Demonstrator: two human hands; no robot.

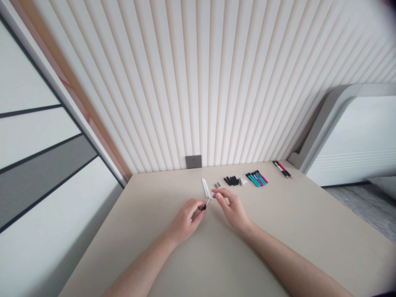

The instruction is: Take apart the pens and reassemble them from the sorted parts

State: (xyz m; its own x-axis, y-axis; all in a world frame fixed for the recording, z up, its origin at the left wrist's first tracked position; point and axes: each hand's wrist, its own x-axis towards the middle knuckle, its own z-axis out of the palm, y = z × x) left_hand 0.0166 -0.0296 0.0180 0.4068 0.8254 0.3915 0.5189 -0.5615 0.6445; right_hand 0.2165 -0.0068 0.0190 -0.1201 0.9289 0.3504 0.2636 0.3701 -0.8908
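Between the thumb and fingers of my left hand (185, 222) is a short black pen part (204, 207). A thin pale pen refill (208, 201) sticks out of it, slanting up to the right. My right hand (234, 211) hovers just right of the refill's tip. Its thumb and forefinger are close together, and anything between them is too small to make out. Just beyond the hands lies a bundle of white refills (205, 187). Small metal springs (217, 185) lie to the right of the refills.
Farther right along the beige table (173, 185) are black pen grips (231, 181), small white and metal parts (243, 181), and blue and red pen barrels (256, 178). Whole pens (282, 169) lie near the back right corner. A wall socket (193, 161) sits behind the table.
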